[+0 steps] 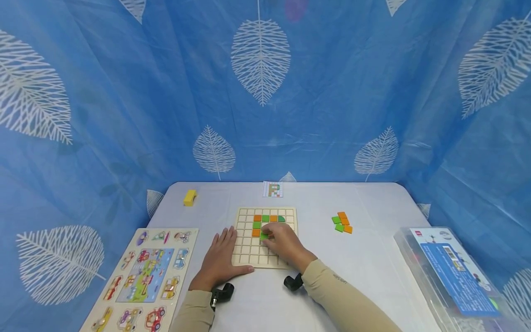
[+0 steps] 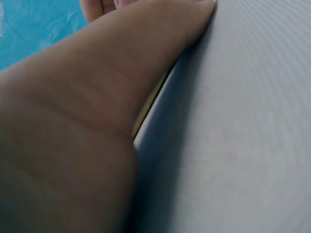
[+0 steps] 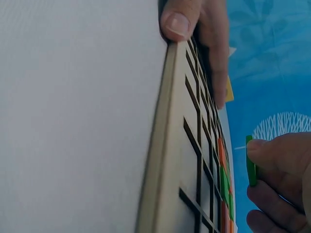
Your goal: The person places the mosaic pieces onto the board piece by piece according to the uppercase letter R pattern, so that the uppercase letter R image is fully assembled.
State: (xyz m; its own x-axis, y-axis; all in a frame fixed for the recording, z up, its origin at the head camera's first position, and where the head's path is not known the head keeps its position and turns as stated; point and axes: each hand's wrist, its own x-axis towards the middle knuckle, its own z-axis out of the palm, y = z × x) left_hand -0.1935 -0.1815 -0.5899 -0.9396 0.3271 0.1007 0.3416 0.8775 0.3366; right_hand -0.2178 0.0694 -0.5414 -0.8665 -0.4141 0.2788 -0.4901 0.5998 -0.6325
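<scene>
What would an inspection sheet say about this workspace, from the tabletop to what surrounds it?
Surface: white-covered table.
Job's things: wooden grid board partly filled with orange and green pieces; pattern card beyond it; loose tiles to its right.
Clutter: yellow block, vehicle puzzle, clear plastic case.
Grips: left grip, a bare hand, touches the board's near left corner; right grip, also bare, pinches a green tile.
Cables: nothing seen.
Surroundings: blue leaf-patterned curtain.

Grid board (image 1: 249, 249) pt. hidden, puzzle (image 1: 145, 276) btm cut off, card (image 1: 273, 189) pic too sm.
</scene>
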